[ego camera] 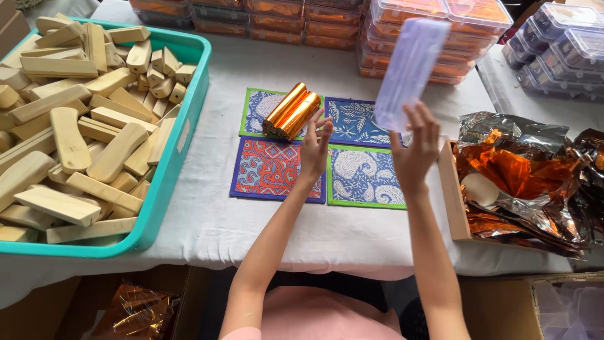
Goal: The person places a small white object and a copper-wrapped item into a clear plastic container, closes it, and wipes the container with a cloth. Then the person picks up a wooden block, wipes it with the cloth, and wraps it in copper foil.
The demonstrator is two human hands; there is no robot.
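Clear lidded boxes [327, 22] stacked along the table's far edge — orange inside.

Orange foil rolls [291, 111]; blue, red paisley mats [277, 169]; teal tray [182, 135]; pale wood blocks [69, 138].

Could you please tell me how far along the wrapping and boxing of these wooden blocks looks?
Done: stacks of filled boxes line the table's back edge. In hand: a foil-wrapped bundle lies by the left hand, and the right hand lifts a clear box. Left: the teal tray holds many bare wooden blocks.
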